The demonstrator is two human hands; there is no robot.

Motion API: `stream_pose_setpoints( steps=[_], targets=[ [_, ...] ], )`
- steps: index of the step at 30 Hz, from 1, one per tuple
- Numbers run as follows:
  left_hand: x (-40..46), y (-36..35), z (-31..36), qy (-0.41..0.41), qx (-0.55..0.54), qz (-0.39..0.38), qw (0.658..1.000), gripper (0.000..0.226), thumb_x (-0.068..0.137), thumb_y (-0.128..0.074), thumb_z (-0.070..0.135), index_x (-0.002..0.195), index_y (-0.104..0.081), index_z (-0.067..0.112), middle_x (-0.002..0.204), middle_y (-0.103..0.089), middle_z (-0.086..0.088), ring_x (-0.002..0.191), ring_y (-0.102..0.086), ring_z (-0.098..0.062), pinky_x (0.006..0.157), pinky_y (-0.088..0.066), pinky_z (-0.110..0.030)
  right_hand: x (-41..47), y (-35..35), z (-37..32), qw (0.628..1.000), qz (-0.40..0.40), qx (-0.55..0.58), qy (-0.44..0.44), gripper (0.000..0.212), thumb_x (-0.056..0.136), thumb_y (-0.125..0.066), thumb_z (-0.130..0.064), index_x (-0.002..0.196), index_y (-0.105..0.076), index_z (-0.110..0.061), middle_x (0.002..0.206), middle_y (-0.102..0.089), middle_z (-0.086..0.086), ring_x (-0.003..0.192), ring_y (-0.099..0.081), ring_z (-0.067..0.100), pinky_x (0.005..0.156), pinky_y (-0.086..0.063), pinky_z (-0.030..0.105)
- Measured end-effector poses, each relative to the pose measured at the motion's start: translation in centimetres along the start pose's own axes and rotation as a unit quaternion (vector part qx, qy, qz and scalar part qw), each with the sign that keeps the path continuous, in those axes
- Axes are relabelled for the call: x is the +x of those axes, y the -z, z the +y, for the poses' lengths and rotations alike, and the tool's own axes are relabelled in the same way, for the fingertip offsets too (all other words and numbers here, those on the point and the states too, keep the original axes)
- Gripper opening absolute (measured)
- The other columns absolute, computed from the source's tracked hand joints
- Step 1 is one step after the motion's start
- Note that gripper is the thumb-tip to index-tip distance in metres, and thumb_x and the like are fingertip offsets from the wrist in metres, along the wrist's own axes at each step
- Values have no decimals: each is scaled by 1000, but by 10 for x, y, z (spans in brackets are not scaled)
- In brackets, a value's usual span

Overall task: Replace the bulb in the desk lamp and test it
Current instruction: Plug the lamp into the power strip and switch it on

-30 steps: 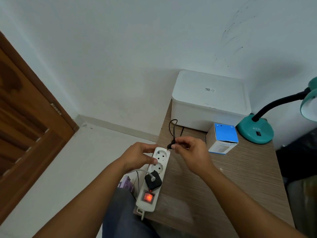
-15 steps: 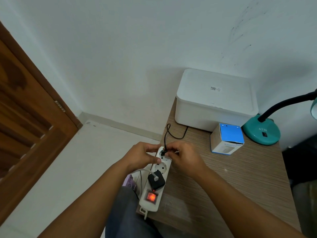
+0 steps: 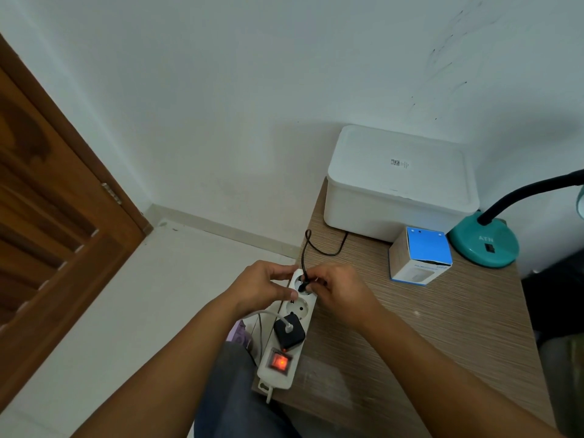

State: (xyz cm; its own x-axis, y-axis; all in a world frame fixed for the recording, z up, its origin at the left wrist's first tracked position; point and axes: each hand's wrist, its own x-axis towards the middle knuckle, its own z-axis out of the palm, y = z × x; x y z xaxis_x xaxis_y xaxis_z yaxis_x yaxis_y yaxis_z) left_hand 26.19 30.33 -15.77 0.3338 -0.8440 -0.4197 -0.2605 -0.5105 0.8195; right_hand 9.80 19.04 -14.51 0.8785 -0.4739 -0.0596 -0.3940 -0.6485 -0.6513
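I see a wood-grain desk (image 3: 442, 327) with a white lidded plastic box (image 3: 398, 184) at its back edge. To the box's right stands the teal desk lamp (image 3: 483, 245) at the back right corner, black gooseneck rising out of view; I cannot see its bulb. Just in front sits a small blue-topped cardboard bulb box (image 3: 420, 260). A white power strip (image 3: 294, 324) lies along the left edge, switch glowing red, a black adapter (image 3: 289, 331) plugged in. My left hand (image 3: 259, 289) grips the strip's far end. My right hand (image 3: 338, 289) pinches the black lamp plug (image 3: 301, 286) at the end socket.
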Motion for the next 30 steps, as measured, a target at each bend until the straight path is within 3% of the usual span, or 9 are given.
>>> stream_pose_setpoints(
  steps=[13,18,22,26,30],
  targets=[
    [-2,-1,3,-8,15,0,1000,50,77,-83,16,120,-70,38,119,-70,18,103,-57,12,95,-39,-22,8,-8,1,995,-9,-86,-39,18,91,-54,-22,98,-70,-27,87,-69,-7,81,-62,14,72,-53,37],
    [-4,0,7,-8,33,1,999,51,75,-84,17,120,-70,37,120,-70,14,109,-58,7,101,-41,-27,8,-8,2,993,-26,-104,-38,16,91,-55,-25,98,-69,-26,85,-67,-4,79,-62,17,70,-54,42],
    [-8,-1,13,-13,72,-1,997,49,77,-83,19,120,-70,38,119,-70,15,92,-54,20,91,-39,-20,5,-7,1,995,-18,-84,-45,17,91,-55,-25,98,-70,-26,86,-69,-5,77,-62,14,71,-55,40],
    [-10,2,23,0,131,-10,991,55,79,-83,21,129,-64,31,124,-69,3,96,-59,3,100,-47,-30,-9,0,-6,998,-3,-5,-64,26,93,-51,-22,105,-72,-31,92,-72,-10,77,-64,5,74,-54,33],
    [-11,6,39,2,224,-16,974,55,85,-76,34,136,-59,23,132,-65,-2,122,-58,-14,103,-43,-31,-40,5,-6,995,18,52,-79,32,95,-54,-23,124,-62,-33,118,-65,-13,102,-59,1,85,-48,21]
  ],
)
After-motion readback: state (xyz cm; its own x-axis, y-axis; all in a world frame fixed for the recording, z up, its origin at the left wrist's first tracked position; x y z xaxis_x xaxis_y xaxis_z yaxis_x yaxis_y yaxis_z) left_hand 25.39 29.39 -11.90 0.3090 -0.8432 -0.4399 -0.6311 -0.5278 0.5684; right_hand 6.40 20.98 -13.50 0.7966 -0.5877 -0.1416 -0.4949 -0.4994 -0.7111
